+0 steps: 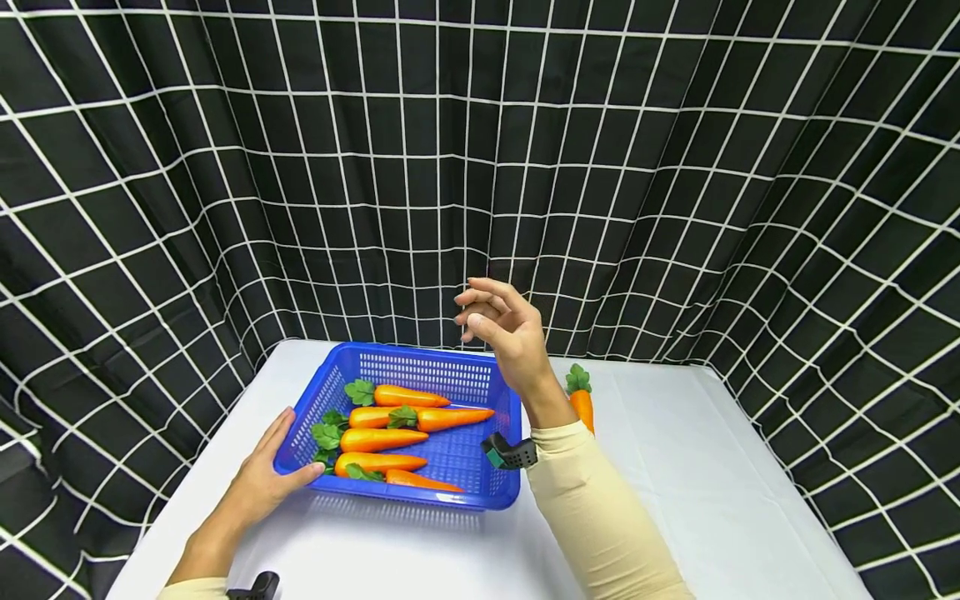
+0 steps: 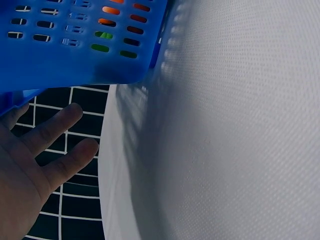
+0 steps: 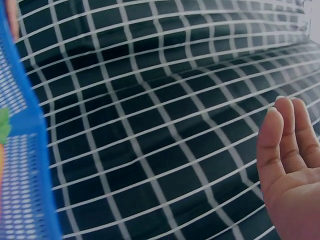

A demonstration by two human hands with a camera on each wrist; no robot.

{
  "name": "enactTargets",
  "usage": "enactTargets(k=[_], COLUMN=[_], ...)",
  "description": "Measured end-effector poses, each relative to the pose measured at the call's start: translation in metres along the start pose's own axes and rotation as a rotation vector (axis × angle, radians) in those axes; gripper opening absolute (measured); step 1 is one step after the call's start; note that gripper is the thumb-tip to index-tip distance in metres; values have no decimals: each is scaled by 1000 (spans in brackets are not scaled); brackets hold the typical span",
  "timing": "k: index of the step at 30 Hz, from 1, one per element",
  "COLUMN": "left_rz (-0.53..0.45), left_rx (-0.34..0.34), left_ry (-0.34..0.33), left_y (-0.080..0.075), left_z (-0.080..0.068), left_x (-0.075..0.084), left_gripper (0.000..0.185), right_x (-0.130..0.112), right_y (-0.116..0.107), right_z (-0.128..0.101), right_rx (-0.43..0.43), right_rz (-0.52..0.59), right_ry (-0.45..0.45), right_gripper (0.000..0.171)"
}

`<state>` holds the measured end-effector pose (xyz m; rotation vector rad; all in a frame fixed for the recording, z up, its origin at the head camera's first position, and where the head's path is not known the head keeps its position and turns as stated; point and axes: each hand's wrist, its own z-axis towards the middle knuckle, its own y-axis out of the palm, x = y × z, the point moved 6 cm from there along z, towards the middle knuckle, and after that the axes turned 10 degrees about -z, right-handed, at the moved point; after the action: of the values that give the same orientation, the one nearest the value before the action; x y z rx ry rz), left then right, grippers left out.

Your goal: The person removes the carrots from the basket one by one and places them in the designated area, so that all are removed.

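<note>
A blue plastic basket (image 1: 390,492) with slotted walls holds several orange carrots (image 1: 382,440) with green leafy tops, most lying with their tips to the right. My left hand (image 1: 258,483) is at its front left corner, thumb at the front rim and fingers along the left side. Those fingers (image 2: 70,162) look straight and spread beside the basket wall in the left wrist view. Raised above the basket's right back corner, my right hand (image 1: 513,333) has loosely bent fingers and holds nothing. One more carrot (image 1: 582,407) lies outside the basket, partly hidden by the right forearm.
The basket stands on a white-covered table (image 1: 675,467). Behind it and along both sides hangs a black curtain (image 1: 390,183) with a white grid. A dark wrist strap (image 1: 510,454) on the right arm overlaps the basket's right side in the head view.
</note>
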<state>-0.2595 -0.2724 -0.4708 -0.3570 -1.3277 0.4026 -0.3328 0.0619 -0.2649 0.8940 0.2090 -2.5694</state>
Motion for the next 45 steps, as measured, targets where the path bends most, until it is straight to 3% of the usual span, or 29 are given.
enactTargets(k=[23, 30, 40, 45], left_rz=[-5, -3, -16, -6], left_rx=[10, 8, 12, 15], left_ry=[19, 19, 25, 26], left_y=[1, 0, 2, 0], left_z=[0, -1, -1, 0], left_x=[0, 0, -1, -2], left_gripper=[99, 99, 99, 99], right_x=[112, 113, 121, 128], right_y=[-1, 8, 14, 17], right_z=[-38, -48, -53, -55], right_rx=[-81, -151, -199, -264], right_rz=[-174, -224, -328, -349], right_ry=[392, 470, 513, 542], right_gripper=[46, 47, 44, 44])
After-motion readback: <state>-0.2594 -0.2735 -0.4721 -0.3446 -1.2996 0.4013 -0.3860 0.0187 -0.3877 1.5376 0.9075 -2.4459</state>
